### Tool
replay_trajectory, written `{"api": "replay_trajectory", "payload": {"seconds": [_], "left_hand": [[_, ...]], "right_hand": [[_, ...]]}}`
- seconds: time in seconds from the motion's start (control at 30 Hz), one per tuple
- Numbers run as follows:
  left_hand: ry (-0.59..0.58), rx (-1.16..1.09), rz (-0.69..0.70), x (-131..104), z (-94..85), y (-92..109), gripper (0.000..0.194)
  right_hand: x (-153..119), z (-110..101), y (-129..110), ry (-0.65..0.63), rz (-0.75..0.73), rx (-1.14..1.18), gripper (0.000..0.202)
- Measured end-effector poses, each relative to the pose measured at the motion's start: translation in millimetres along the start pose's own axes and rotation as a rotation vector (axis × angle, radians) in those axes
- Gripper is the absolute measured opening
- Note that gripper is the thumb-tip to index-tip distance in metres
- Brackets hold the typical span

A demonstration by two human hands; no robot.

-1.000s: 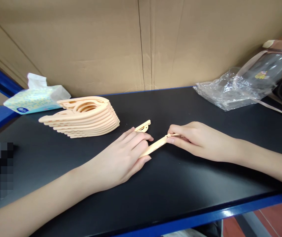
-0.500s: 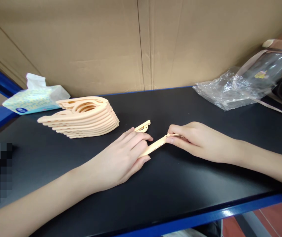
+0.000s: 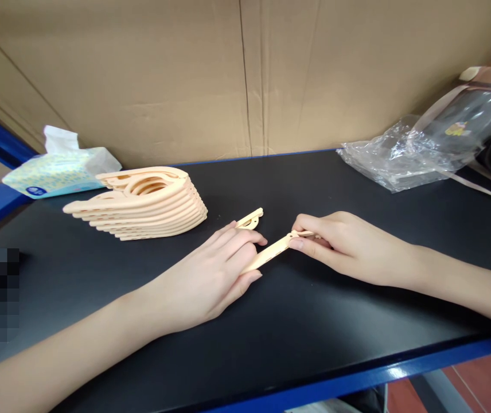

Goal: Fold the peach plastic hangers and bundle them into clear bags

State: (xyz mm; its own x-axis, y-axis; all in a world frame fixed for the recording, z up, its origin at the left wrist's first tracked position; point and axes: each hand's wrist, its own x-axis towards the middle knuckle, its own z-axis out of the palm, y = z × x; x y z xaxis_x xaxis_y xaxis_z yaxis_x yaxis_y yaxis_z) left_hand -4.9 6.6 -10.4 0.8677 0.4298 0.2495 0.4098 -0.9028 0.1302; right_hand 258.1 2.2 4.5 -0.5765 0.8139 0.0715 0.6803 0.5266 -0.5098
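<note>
Head view: a person's two hands work low over a black table (image 3: 357, 338), with twelve o'clock pointing straight away from the person. A cream hanger (image 3: 271, 253) is between the hands, near the middle of the table. The left hand (image 3: 211, 275) is curled over it and grips it from above. The right hand (image 3: 335, 246), near three o'clock from the left, pinches its far end with thumb and finger, right by a little joint (image 3: 291, 236). Another cream bit (image 3: 249, 220) pokes out at one o'clock from the left hand; the fingers hide the middle, so it is probably part of the same hanger, but that is hard to tell.

A stack of hangers (image 3: 142, 212) sits at eleven o'clock from the left hand, just beside a tissue pack (image 3: 56, 172). A crinkly clear bag (image 3: 400, 158) lies at one o'clock from the right hand.

The joint could crack if the right hand bends it too hard. The hanger could twist loose if the left grip is weak. A sudden slip toward eleven o'clock could make the left hand bump the stack and send it sliding.
</note>
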Motion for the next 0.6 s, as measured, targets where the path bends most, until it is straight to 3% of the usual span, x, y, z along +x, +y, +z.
{"api": "replay_trajectory", "payload": {"seconds": [0.6], "left_hand": [[-0.015, 0.009, 0.014, 1.0, -2.1, 0.9, 0.019]], "right_hand": [[0.6, -0.6, 1.4, -0.062, 0.000, 0.005, 0.036]]}}
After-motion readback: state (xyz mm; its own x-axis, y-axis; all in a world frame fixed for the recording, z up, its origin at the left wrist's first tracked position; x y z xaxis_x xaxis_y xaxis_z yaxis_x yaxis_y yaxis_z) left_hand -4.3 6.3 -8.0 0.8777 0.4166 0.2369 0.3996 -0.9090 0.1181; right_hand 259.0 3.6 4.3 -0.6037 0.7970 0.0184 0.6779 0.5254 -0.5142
